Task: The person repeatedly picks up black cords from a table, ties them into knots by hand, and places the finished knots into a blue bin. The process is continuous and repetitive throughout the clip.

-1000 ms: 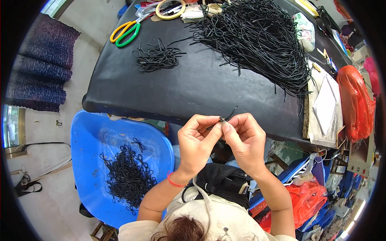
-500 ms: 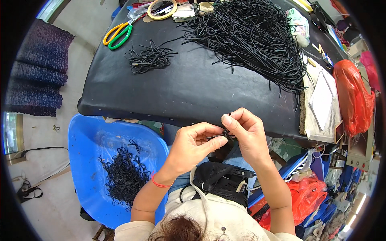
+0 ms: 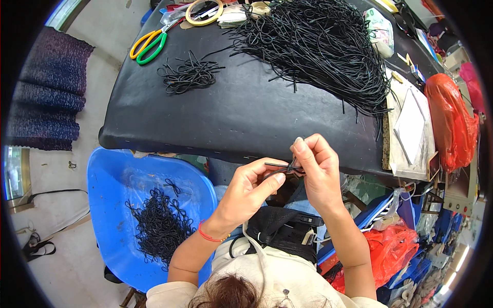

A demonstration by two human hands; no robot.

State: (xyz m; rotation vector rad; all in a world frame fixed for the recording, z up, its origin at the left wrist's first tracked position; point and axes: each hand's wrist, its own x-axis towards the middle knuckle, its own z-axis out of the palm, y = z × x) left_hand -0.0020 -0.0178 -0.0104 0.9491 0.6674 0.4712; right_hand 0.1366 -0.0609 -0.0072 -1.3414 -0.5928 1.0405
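Between my two hands, just off the table's near edge, is a thin black cord (image 3: 288, 168) with a small knot or loop in it. My left hand (image 3: 255, 184) pinches one side of it between thumb and fingers, and a short cord end sticks out past them. My right hand (image 3: 317, 167) is closed on the other side, thumb against forefinger, with a strand rising at the fingertips. How the cord runs inside the fingers is hidden. Past my hands, a large heap of long black cords (image 3: 318, 56) covers the far side of the table, and a small bundle of cord (image 3: 189, 76) lies to its left.
The black-covered table (image 3: 226, 118) spans the front. Scissors (image 3: 149, 47) with orange and green handles and a tape roll (image 3: 204, 11) lie far left. A blue tub (image 3: 110, 205) holding knotted black cords (image 3: 159, 226) stands at my left. Red plastic bags (image 3: 449, 120) are at the right.
My hands have shifted slightly, the fingers opening the view onto the cord. Its knot and a straight end to the left now show more plainly. Everything on the table looks unchanged.
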